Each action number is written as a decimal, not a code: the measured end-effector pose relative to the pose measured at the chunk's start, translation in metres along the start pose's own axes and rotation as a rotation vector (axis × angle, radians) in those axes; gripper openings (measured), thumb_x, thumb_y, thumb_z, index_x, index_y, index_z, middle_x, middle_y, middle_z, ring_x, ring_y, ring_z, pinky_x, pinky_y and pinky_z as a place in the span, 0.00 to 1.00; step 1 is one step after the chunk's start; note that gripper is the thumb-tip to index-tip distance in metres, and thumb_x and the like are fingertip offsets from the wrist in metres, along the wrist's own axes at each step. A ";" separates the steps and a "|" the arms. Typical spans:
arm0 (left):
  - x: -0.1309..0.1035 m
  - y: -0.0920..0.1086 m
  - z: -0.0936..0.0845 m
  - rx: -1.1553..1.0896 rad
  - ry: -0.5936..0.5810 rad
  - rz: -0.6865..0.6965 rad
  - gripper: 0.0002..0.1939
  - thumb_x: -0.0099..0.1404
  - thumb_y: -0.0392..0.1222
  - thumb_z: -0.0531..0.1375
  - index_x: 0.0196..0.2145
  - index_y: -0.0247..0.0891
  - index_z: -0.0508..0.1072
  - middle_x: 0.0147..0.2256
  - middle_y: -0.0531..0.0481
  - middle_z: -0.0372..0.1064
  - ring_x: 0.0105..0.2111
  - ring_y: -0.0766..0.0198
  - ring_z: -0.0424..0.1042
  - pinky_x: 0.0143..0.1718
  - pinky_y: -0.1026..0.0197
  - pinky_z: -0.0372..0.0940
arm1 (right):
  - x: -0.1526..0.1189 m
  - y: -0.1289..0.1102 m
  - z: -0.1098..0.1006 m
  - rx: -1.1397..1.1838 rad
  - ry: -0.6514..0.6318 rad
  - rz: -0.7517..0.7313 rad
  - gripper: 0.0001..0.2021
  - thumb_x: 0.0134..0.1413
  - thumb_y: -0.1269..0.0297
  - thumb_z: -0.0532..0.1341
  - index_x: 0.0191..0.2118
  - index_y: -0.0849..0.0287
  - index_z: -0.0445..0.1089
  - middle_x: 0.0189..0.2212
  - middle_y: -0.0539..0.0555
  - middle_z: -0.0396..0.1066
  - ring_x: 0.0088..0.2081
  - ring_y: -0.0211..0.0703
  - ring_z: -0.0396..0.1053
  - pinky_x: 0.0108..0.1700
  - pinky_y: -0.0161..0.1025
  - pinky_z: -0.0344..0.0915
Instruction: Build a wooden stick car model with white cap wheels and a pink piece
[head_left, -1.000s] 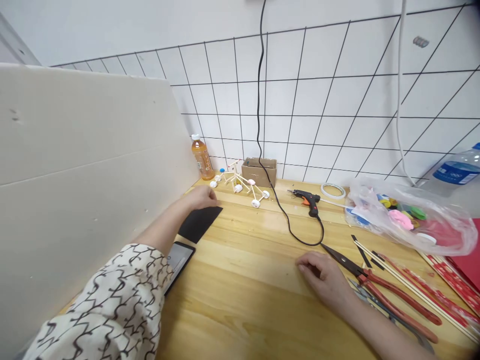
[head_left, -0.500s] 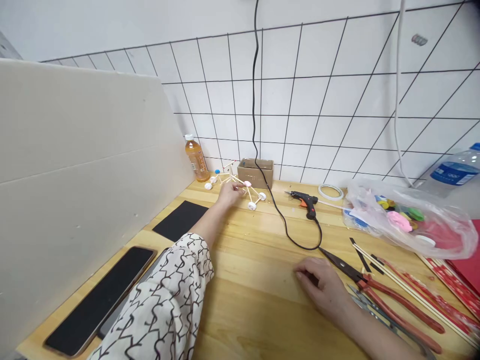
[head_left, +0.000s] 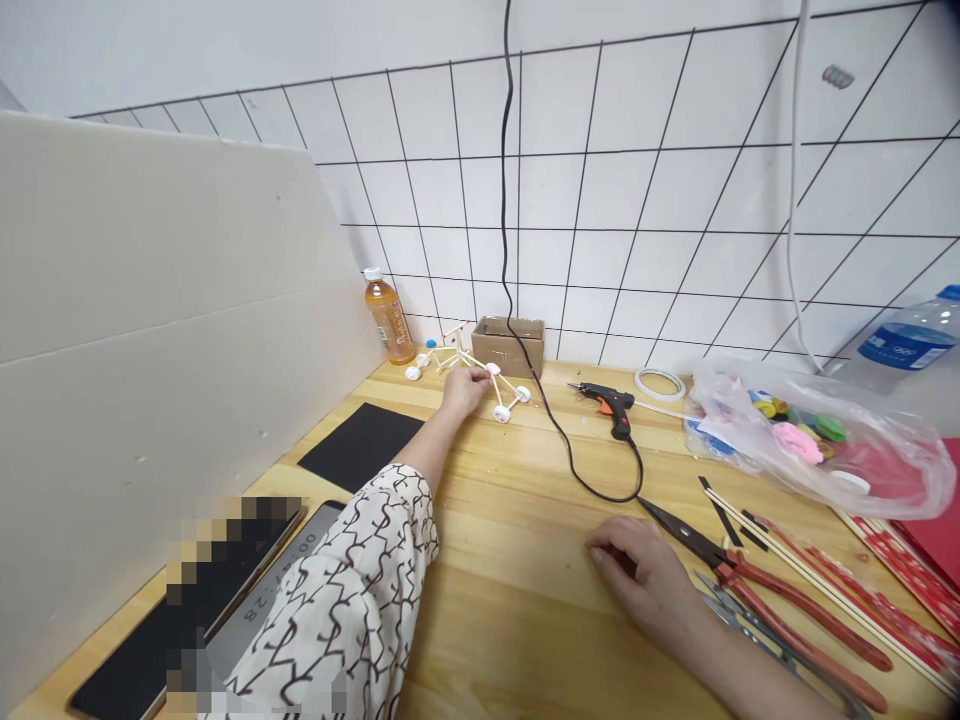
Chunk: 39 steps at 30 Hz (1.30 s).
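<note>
At the back of the table stands a model car (head_left: 514, 384) built of thin wooden sticks, with white bottle-cap wheels and a pink cap on its frame. My left hand (head_left: 466, 388) reaches out to it, fingers pinched at the frame beside the pink cap; the exact grip is partly hidden. My right hand (head_left: 637, 562) rests on the tabletop at the right, fingers loosely curled in, with nothing visible in them. Close beside it lie long-nose pliers (head_left: 694, 540) with red handles and a pair of scissors (head_left: 742, 615), partly under the forearm.
A cardboard box (head_left: 510, 348) and a drink bottle (head_left: 390, 318) stand by the wall. Rightward are a glue gun (head_left: 615, 403) with its cord, a tape roll (head_left: 659, 384), a bag of caps (head_left: 795, 440) and wooden sticks (head_left: 810, 570). Black sheet (head_left: 360, 445) and phones (head_left: 262, 590) lie left.
The grey phone's screen now shows digits, with more of it uncovered by my left sleeve. My left arm has shifted slightly right. My right hand has stayed put.
</note>
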<state>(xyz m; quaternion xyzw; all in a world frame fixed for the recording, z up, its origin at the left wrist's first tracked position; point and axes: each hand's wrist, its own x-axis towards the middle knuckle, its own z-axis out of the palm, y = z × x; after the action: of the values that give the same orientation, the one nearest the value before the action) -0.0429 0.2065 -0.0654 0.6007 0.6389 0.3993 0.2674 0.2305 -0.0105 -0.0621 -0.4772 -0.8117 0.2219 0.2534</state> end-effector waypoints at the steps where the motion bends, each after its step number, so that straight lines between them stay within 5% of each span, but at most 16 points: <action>1: -0.001 0.000 0.000 0.021 -0.003 0.008 0.17 0.64 0.43 0.55 0.48 0.34 0.65 0.47 0.44 0.64 0.43 0.58 0.68 0.42 0.51 0.67 | 0.000 0.000 0.000 -0.001 0.000 -0.001 0.09 0.55 0.68 0.52 0.29 0.58 0.68 0.25 0.51 0.69 0.30 0.42 0.66 0.37 0.43 0.57; 9: -0.009 -0.004 -0.011 0.183 0.046 0.045 0.16 0.63 0.44 0.56 0.47 0.33 0.66 0.46 0.45 0.65 0.43 0.57 0.68 0.41 0.52 0.67 | -0.001 0.001 0.001 -0.015 -0.003 -0.010 0.09 0.55 0.67 0.51 0.29 0.58 0.67 0.25 0.52 0.69 0.30 0.42 0.66 0.37 0.43 0.57; 15: -0.014 -0.002 -0.022 0.268 0.210 0.038 0.09 0.55 0.38 0.57 0.30 0.36 0.77 0.27 0.50 0.73 0.32 0.60 0.71 0.34 0.62 0.62 | -0.002 0.002 0.002 -0.023 -0.005 -0.009 0.09 0.55 0.68 0.51 0.29 0.58 0.68 0.25 0.51 0.69 0.30 0.42 0.66 0.38 0.43 0.57; 31: -0.035 0.006 -0.016 0.434 0.301 0.027 0.09 0.57 0.40 0.55 0.29 0.40 0.75 0.32 0.49 0.73 0.35 0.59 0.70 0.32 0.63 0.58 | -0.002 0.001 0.000 -0.043 -0.008 -0.027 0.10 0.56 0.66 0.51 0.29 0.58 0.68 0.25 0.52 0.70 0.30 0.42 0.67 0.36 0.42 0.59; 39: -0.032 -0.004 -0.041 0.430 0.391 -0.095 0.10 0.58 0.42 0.55 0.32 0.41 0.76 0.31 0.47 0.74 0.33 0.57 0.70 0.32 0.61 0.60 | -0.001 0.000 0.001 -0.051 -0.012 -0.028 0.10 0.56 0.66 0.51 0.29 0.58 0.68 0.25 0.52 0.70 0.29 0.42 0.66 0.37 0.42 0.59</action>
<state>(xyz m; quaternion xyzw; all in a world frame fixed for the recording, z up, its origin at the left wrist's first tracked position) -0.0746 0.1678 -0.0510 0.5245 0.7758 0.3499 0.0240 0.2308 -0.0117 -0.0633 -0.4707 -0.8252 0.2003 0.2394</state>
